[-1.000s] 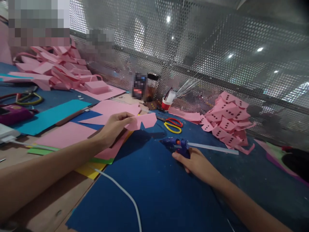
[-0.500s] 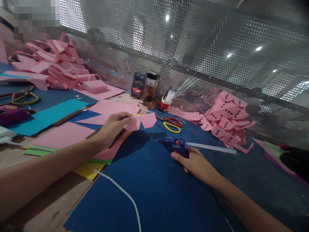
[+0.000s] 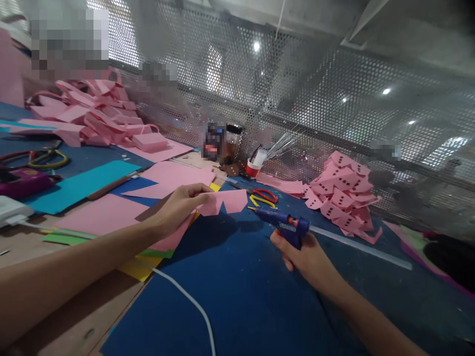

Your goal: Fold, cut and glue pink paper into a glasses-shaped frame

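Between thumb and fingers, my left hand (image 3: 185, 205) pinches a small pink paper cutout (image 3: 233, 200) with a V-shaped notch in its lower edge. My right hand (image 3: 302, 254) is wrapped round the handle of a blue hot glue gun (image 3: 282, 222). A long clear glue stick (image 3: 361, 247) juts from the gun's back. The nozzle points left, close to the right end of the cutout; whether they touch I cannot tell. Under my left hand lie pink paper sheets (image 3: 96, 215). Beyond the gun rest scissors (image 3: 264, 197) with red and yellow handles.
A heap of pink paper pieces with dark square holes (image 3: 339, 190) stands at right. More folded pink paper (image 3: 100, 109) is piled at back left. A red-and-white cup (image 3: 253, 169) holds thin sticks. A white cable (image 3: 193, 296) crosses the blue mat (image 3: 237, 301). Perforated metal mesh (image 3: 319, 89) rises behind.
The glue gun has turned and come nearer the camera, its nozzle now level with the cutout's right end. The cutout has shifted slightly right in view. The camera view has tilted up a little.
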`<move>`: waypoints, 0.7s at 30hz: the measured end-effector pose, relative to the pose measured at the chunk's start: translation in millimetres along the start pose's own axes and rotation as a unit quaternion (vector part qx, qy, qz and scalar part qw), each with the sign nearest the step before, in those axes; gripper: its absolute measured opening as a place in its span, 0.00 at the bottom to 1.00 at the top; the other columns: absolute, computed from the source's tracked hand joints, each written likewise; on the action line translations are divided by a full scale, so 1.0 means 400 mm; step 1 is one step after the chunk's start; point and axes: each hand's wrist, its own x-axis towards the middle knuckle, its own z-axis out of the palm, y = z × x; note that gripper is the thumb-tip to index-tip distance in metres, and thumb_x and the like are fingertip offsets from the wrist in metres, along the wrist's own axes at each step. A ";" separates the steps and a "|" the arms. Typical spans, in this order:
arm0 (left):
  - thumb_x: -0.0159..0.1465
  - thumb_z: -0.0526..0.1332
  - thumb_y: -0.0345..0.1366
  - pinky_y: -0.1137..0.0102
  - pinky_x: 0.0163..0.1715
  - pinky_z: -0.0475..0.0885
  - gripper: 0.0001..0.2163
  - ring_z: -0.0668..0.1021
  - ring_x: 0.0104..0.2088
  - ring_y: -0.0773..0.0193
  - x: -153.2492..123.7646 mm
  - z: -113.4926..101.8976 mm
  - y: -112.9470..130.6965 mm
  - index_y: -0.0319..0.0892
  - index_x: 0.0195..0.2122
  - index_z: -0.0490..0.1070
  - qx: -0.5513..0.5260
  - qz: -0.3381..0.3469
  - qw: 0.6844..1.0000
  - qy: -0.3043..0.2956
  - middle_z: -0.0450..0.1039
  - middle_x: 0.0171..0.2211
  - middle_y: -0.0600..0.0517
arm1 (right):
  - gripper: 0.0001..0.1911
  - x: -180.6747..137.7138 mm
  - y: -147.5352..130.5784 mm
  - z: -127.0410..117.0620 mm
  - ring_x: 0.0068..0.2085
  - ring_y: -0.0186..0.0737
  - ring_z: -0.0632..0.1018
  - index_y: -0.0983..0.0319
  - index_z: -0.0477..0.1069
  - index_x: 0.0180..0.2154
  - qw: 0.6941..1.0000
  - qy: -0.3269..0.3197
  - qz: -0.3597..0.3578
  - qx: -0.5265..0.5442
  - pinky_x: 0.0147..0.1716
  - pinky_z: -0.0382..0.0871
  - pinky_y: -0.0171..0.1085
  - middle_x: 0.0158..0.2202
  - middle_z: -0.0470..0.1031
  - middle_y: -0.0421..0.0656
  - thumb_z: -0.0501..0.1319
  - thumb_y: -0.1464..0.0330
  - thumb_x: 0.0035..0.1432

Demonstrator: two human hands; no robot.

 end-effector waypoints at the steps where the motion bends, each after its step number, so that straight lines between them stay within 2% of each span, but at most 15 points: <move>1: 0.59 0.61 0.41 0.76 0.24 0.62 0.10 0.70 0.26 0.68 -0.003 0.001 0.003 0.40 0.34 0.74 0.014 0.007 1.000 -0.003 0.71 0.27 0.53 | 0.22 -0.004 0.000 0.000 0.20 0.33 0.69 0.61 0.70 0.37 1.000 0.005 0.000 -0.007 0.23 0.64 0.32 0.16 0.63 0.33 0.56 0.48 0.58; 6: 0.58 0.61 0.41 0.75 0.26 0.63 0.09 0.70 0.27 0.67 -0.016 0.007 0.023 0.40 0.30 0.74 0.064 0.027 0.997 -0.023 0.70 0.25 0.54 | 0.24 -0.018 0.014 0.009 0.22 0.33 0.70 0.60 0.71 0.40 0.999 0.014 0.014 -0.032 0.21 0.63 0.32 0.21 0.66 0.36 0.57 0.47 0.57; 10: 0.59 0.60 0.39 0.74 0.26 0.63 0.08 0.70 0.27 0.66 -0.024 0.014 0.035 0.40 0.30 0.73 0.066 0.024 0.996 -0.047 0.71 0.25 0.54 | 0.20 -0.024 0.017 0.017 0.22 0.32 0.68 0.60 0.71 0.38 0.999 -0.010 -0.037 -0.027 0.20 0.60 0.30 0.22 0.65 0.36 0.57 0.50 0.59; 17: 0.57 0.61 0.40 0.73 0.25 0.63 0.08 0.70 0.27 0.65 -0.029 0.019 0.044 0.40 0.30 0.74 0.085 0.020 0.994 -0.060 0.72 0.25 0.53 | 0.17 -0.026 0.007 0.022 0.24 0.31 0.65 0.60 0.67 0.32 0.993 0.018 -0.101 -0.065 0.22 0.58 0.30 0.24 0.64 0.36 0.57 0.53 0.60; 21: 0.58 0.61 0.40 0.74 0.25 0.62 0.08 0.70 0.27 0.65 -0.030 0.017 0.042 0.41 0.31 0.74 0.093 0.022 0.993 -0.072 0.71 0.25 0.53 | 0.14 -0.028 -0.017 0.018 0.24 0.32 0.67 0.60 0.68 0.34 0.989 0.005 -0.120 -0.083 0.22 0.58 0.30 0.24 0.66 0.36 0.56 0.56 0.61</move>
